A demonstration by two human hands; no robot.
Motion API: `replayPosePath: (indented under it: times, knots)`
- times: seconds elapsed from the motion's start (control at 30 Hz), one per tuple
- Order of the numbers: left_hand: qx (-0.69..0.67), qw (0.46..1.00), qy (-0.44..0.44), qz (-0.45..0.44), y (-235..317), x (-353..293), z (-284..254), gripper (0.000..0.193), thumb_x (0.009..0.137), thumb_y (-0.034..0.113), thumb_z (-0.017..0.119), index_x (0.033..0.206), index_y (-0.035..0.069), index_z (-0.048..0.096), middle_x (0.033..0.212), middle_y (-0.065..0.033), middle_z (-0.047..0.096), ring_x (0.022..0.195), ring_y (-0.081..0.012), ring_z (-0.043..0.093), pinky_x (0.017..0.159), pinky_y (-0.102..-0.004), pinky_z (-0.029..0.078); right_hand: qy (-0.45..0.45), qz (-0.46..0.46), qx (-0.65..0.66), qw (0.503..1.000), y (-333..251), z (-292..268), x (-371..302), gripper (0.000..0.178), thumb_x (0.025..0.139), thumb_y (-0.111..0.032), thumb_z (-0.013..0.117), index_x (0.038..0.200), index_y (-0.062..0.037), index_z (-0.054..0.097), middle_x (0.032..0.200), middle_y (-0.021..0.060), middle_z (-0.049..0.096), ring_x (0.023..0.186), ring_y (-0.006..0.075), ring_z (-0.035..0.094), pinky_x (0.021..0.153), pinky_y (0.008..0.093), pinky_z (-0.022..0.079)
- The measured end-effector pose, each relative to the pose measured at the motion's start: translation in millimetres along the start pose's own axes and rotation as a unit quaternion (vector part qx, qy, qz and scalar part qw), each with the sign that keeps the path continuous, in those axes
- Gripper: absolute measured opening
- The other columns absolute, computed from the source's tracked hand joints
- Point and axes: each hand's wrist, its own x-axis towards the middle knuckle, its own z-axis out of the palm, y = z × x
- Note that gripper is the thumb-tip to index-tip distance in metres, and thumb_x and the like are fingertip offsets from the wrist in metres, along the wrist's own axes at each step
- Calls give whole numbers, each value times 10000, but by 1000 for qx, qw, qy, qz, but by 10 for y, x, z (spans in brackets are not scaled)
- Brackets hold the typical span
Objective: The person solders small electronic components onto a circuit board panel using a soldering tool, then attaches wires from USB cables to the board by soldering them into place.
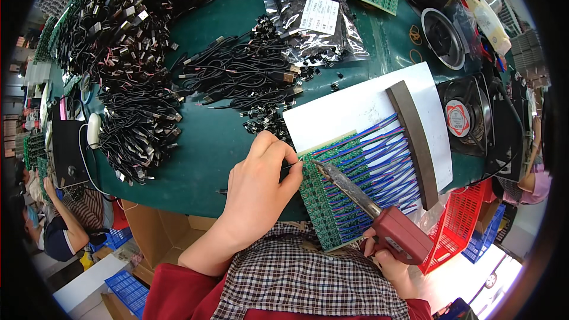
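My left hand (261,181) pinches a thin black cable (286,170) at the upper left corner of a green circuit board panel (323,201). A short bit of cable end (221,191) sticks out on the hand's other side. My right hand (391,264) is wrapped round the dark red handle of a soldering iron (404,236). Its tip meets the board's corner close to my left fingertips. Rows of blue and red wires (379,142) run from the panel to a dark curved bar (415,142), which lies across them on a white sheet (349,104).
A large heap of black cables with metal plugs (136,29) covers the left. A smaller bundle (237,71) and a clear bag of small black parts (326,24) lie ahead. At right are a fan (465,115), a round metal dish (443,38) and a red crate (456,219).
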Motion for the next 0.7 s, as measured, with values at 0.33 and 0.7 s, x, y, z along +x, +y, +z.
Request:
replayPosePath:
  times: [0.33,0.7]
  knots:
    - [16,1000,-25,-11,30,58,-43,121,755,62,645,774,12,536,808,-78,522,643,-224,561,579,-320,461,-6,0,-96,995,141,-67,-42,613,785,-425,681,1155,18,475,800,62,554,632,131,531,563,256,435]
    - [30,999,-31,-4,25,91,-66,118,740,68,644,754,12,541,779,-83,513,582,-226,525,526,-312,407,3,-41,-224,974,505,-266,-193,618,785,-418,687,1176,3,460,793,62,547,652,135,535,575,255,444]
